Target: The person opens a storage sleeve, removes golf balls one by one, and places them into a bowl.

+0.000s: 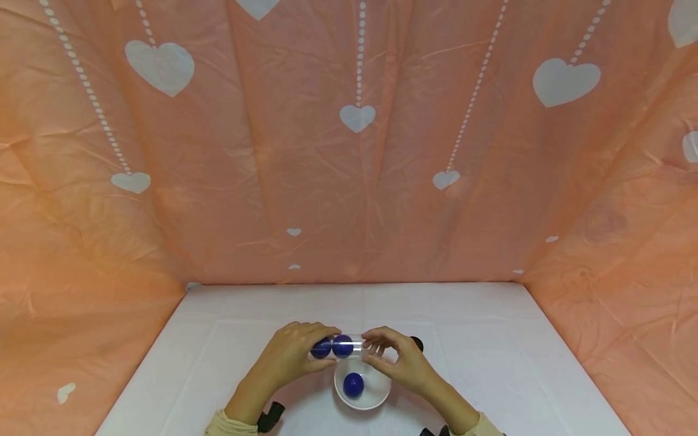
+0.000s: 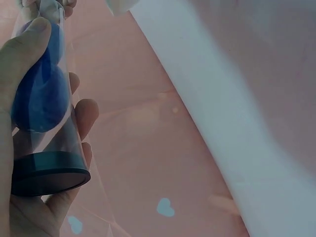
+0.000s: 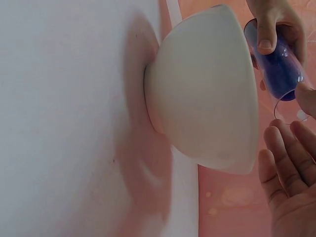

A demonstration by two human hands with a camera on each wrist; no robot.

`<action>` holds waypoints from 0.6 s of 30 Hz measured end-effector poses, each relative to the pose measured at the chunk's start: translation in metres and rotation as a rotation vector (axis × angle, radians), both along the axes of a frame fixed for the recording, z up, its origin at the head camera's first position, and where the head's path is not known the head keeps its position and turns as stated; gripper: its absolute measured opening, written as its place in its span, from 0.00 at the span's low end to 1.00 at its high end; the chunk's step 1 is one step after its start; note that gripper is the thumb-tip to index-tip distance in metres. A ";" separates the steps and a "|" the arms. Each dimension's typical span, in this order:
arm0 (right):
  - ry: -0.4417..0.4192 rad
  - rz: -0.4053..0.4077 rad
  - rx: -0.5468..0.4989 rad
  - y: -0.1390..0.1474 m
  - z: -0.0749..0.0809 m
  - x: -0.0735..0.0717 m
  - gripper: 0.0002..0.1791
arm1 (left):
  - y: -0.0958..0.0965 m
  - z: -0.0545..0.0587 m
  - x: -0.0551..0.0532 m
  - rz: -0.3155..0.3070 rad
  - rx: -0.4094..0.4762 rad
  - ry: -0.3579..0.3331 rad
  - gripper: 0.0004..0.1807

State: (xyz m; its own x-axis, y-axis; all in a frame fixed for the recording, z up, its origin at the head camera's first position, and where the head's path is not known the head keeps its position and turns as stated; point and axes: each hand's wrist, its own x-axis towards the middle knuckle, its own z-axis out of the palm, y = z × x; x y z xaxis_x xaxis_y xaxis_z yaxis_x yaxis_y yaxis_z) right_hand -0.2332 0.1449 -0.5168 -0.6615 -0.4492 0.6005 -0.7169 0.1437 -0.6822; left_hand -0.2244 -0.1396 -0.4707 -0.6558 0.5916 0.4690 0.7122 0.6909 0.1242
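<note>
A clear plastic tube [image 1: 357,347] lies level above the white bowl [image 1: 362,407], with two dark blue balls [image 1: 343,346] in it. My left hand [image 1: 297,348] grips the tube near its dark capped end [image 2: 52,173], thumb on one side and fingers on the other. At the tube's uncapped end, my right hand [image 1: 400,357] pinches the rim between thumb and fingertips; its palm holds nothing. Another blue ball [image 1: 353,385] sits in the bowl, below the tube. In the right wrist view the bowl's outer side [image 3: 207,94] stands beside my right fingers.
A round black object [image 1: 417,343], partly hidden, lies just beyond my right hand. The white-covered table [image 1: 245,309] meets an orange curtain [image 1: 305,169] with pale hearts at the back and sides. Black wrist straps [image 1: 271,416] show near the sleeves.
</note>
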 end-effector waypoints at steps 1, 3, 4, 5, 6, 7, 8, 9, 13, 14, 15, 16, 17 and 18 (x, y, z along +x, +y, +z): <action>0.005 0.003 -0.002 0.000 0.000 0.000 0.19 | 0.000 0.000 0.000 -0.001 -0.002 0.004 0.30; 0.013 0.009 -0.006 0.000 0.000 0.000 0.19 | 0.000 0.000 0.000 -0.006 -0.005 0.017 0.31; 0.015 0.012 -0.007 0.000 0.001 0.000 0.19 | 0.001 0.000 0.000 -0.009 -0.006 0.026 0.31; 0.015 0.014 -0.008 0.000 0.001 0.000 0.19 | 0.000 -0.001 0.000 -0.012 -0.008 0.034 0.31; 0.014 0.015 -0.007 0.000 0.001 0.000 0.19 | 0.000 -0.001 0.000 -0.013 -0.011 0.040 0.31; 0.012 0.016 -0.007 0.000 0.001 0.000 0.19 | 0.000 -0.001 0.000 -0.013 -0.013 0.042 0.31; 0.008 0.017 -0.005 0.000 0.000 0.000 0.19 | 0.000 -0.001 0.000 -0.014 -0.014 0.043 0.31; 0.004 0.016 -0.002 0.001 0.000 0.000 0.19 | 0.000 -0.001 0.000 -0.014 -0.015 0.041 0.31; -0.012 0.011 0.003 0.001 -0.001 0.000 0.19 | 0.000 -0.001 0.000 -0.012 -0.009 0.025 0.31; -0.017 0.010 0.003 0.001 -0.001 0.000 0.19 | 0.000 -0.001 0.000 -0.012 -0.006 0.026 0.31; -0.021 0.010 0.002 0.001 -0.001 0.000 0.20 | 0.000 -0.002 0.000 -0.013 -0.004 0.027 0.31; -0.024 0.010 0.002 0.001 -0.001 0.000 0.20 | 0.000 -0.002 -0.001 -0.014 -0.002 0.030 0.31; -0.028 0.010 0.002 0.001 -0.001 0.000 0.20 | 0.000 -0.002 -0.001 -0.016 -0.002 0.035 0.31; -0.031 0.010 0.003 0.001 -0.001 0.000 0.20 | 0.000 -0.002 -0.001 -0.017 -0.001 0.039 0.31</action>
